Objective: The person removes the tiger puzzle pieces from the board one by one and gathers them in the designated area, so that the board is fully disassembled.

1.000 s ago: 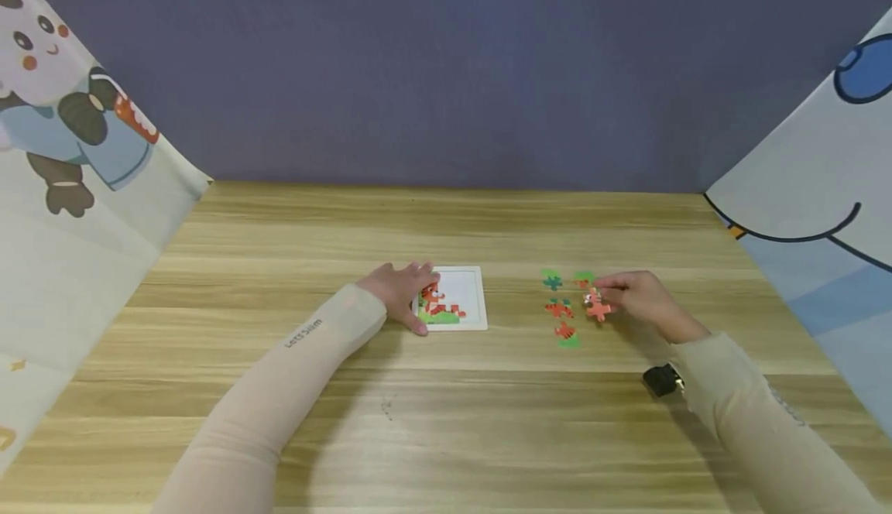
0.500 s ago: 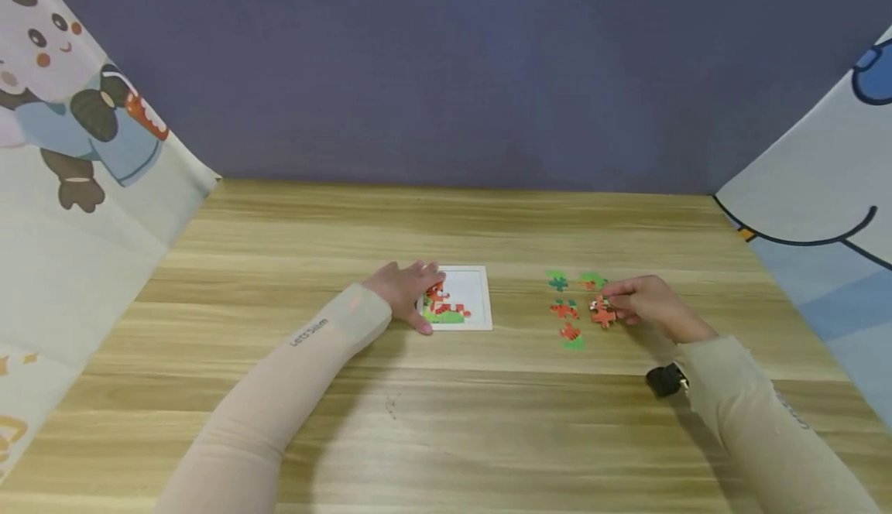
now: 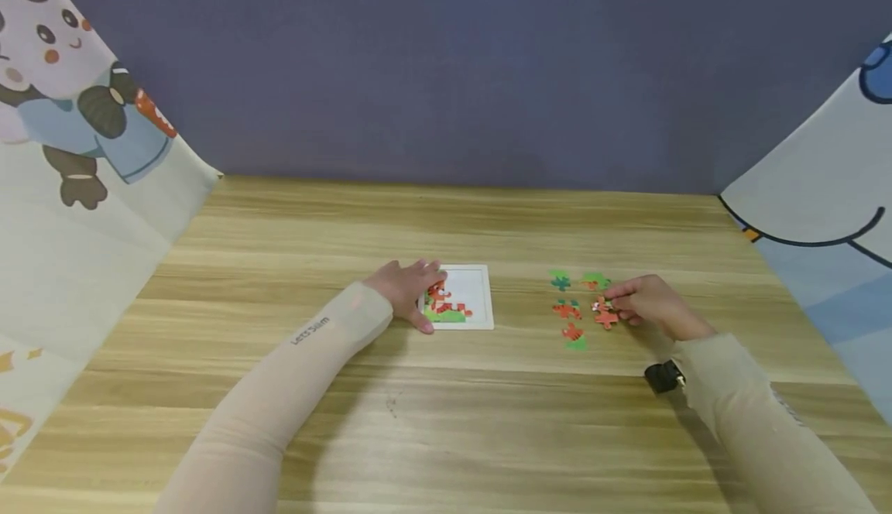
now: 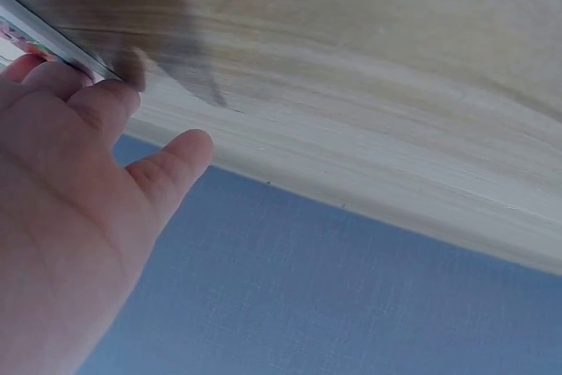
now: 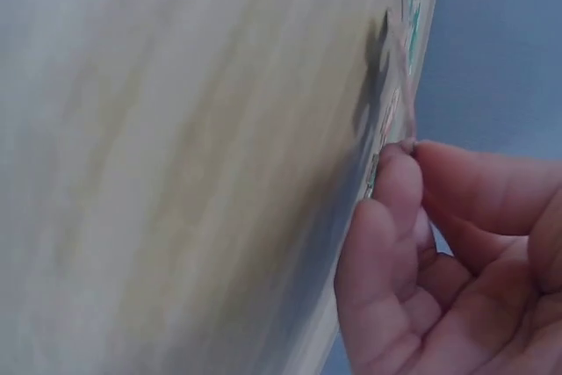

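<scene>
My right hand (image 3: pixel 651 305) pinches an orange jigsaw piece (image 3: pixel 605 314) between thumb and fingertips. Seen edge-on in the right wrist view, that piece (image 5: pixel 406 85) is tilted up off the table and casts a shadow. Spread over the left side of a white puzzle tray (image 3: pixel 490 297), my left hand (image 3: pixel 406 291) has its thumb at the near edge and its fingers at the far left corner. Joined tiger-picture pieces (image 3: pixel 446 314) fill the tray's lower left, partly hidden by that hand. In the left wrist view, the left hand's (image 4: pixel 97 164) fingers lie along the tray's rim.
Loose jigsaw pieces lie left of my right hand: a green one (image 3: pixel 560 280), a green-orange one (image 3: pixel 595 279), an orange striped one (image 3: pixel 567 310) and an orange-green one (image 3: pixel 574 336). A black object (image 3: pixel 663 377) hangs by the right sleeve. Printed cloth (image 3: pixel 70 266) flanks the wooden table (image 3: pixel 446 421).
The held piece has tipped a little and its face now looks darker orange. The head view has shifted slightly. My left hand stays on the tray.
</scene>
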`<action>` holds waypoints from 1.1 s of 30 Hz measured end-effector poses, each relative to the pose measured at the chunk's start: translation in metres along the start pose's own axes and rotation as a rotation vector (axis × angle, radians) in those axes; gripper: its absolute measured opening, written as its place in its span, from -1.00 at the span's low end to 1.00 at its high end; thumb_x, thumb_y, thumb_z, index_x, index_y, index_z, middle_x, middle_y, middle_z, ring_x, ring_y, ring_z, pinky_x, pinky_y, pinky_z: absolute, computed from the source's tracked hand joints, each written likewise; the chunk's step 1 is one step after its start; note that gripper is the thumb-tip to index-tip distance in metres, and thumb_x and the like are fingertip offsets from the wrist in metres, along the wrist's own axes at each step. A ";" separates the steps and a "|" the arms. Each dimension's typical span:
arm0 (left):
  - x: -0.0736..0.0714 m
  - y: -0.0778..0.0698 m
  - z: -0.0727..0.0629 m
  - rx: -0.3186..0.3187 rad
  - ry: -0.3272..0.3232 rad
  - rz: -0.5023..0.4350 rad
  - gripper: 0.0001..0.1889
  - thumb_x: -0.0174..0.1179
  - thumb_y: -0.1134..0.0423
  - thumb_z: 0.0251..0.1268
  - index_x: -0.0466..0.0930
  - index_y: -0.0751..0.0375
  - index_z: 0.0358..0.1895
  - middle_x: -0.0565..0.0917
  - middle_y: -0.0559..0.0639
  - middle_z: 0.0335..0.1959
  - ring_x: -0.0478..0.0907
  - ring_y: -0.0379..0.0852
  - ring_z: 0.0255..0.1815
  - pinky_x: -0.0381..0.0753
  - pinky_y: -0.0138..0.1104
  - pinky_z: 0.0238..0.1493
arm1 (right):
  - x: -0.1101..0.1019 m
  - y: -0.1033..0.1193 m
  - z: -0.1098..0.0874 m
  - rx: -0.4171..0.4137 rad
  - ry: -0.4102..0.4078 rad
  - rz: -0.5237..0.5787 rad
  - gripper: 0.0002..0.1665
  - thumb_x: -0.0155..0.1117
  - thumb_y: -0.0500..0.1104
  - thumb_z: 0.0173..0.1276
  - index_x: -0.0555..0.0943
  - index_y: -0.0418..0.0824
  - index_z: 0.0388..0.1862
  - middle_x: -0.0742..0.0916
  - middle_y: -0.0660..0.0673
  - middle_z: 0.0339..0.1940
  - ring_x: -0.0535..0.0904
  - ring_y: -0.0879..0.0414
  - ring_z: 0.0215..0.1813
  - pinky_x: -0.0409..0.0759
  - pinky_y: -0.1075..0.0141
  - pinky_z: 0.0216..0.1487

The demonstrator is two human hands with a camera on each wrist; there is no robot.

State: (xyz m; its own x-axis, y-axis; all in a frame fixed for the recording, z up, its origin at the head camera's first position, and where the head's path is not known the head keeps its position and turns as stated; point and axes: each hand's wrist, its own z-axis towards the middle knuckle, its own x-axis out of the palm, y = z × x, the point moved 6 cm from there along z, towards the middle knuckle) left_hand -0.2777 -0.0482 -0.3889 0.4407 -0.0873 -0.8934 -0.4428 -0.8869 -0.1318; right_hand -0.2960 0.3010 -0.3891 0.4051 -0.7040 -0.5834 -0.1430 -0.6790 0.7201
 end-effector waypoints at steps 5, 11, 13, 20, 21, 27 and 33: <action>-0.001 0.001 0.003 -0.009 0.007 0.012 0.09 0.33 -0.24 -0.02 -0.06 0.02 0.54 -0.16 -0.02 0.56 -0.19 -0.03 0.54 -0.09 0.06 0.44 | -0.003 -0.002 0.004 0.012 0.000 -0.005 -0.61 0.08 -0.38 0.37 0.47 -0.60 0.12 0.66 0.05 -0.42 0.51 0.19 -0.44 0.57 0.31 -0.39; -0.006 0.001 0.013 -0.026 -0.002 -0.008 0.09 0.33 -0.25 -0.02 -0.06 0.00 0.55 -0.17 -0.06 0.56 -0.20 -0.05 0.54 -0.10 0.05 0.45 | -0.015 0.005 0.014 -0.047 -0.013 -0.096 -0.55 0.12 -0.35 0.35 0.43 -0.64 0.13 0.60 0.03 -0.57 0.46 0.20 -0.54 0.52 0.30 -0.45; -0.008 0.002 0.015 -0.030 -0.010 -0.018 0.09 0.33 -0.25 -0.02 -0.05 0.01 0.54 -0.16 -0.04 0.56 -0.19 -0.04 0.54 -0.09 0.05 0.45 | -0.018 0.014 0.017 -0.079 -0.024 -0.167 -0.51 0.12 -0.30 0.34 0.43 -0.61 0.17 0.60 -0.07 -0.57 0.45 0.15 -0.55 0.52 0.25 -0.42; -0.009 0.004 0.020 -0.054 -0.016 -0.033 0.09 0.35 -0.24 -0.04 -0.05 -0.01 0.54 -0.15 -0.05 0.56 -0.18 -0.06 0.54 -0.10 0.06 0.44 | -0.011 0.049 0.022 -0.217 -0.090 -0.296 -0.49 0.21 -0.16 0.32 0.53 -0.46 0.16 0.60 -0.46 0.07 0.57 -0.17 -0.04 0.55 0.03 -0.08; -0.009 0.004 0.020 -0.054 -0.017 -0.027 0.09 0.35 -0.25 -0.04 -0.05 -0.01 0.54 -0.15 -0.05 0.56 -0.18 -0.06 0.54 -0.10 0.06 0.44 | -0.008 0.053 0.021 -0.241 -0.103 -0.295 -0.51 0.22 -0.17 0.31 0.54 -0.45 0.14 0.62 -0.44 0.03 0.58 -0.16 -0.10 0.56 0.06 -0.13; -0.009 -0.002 0.020 -0.062 -0.026 -0.003 0.10 0.37 -0.25 -0.07 -0.02 -0.01 0.53 -0.11 -0.04 0.55 -0.13 -0.04 0.53 -0.08 0.04 0.45 | 0.016 0.074 0.014 -0.332 -0.111 -0.266 -0.57 0.24 -0.21 0.32 0.58 -0.42 0.12 0.69 -0.23 -0.22 0.36 0.12 -0.61 0.38 0.27 -0.49; -0.007 -0.004 0.017 -0.053 -0.032 -0.015 0.10 0.38 -0.23 -0.09 0.00 -0.01 0.53 -0.10 -0.03 0.55 -0.13 -0.03 0.53 -0.09 0.06 0.44 | 0.049 0.098 0.014 -0.420 -0.062 -0.366 -0.60 0.26 -0.19 0.33 0.61 -0.37 0.09 0.71 -0.20 -0.20 0.22 0.21 -0.72 0.34 0.30 -0.57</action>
State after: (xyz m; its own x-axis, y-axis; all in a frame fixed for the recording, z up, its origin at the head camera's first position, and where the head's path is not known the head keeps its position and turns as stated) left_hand -0.2920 -0.0360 -0.3896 0.4213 -0.0602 -0.9049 -0.3939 -0.9109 -0.1228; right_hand -0.3028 0.1968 -0.3529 0.3050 -0.4577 -0.8352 0.3741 -0.7488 0.5470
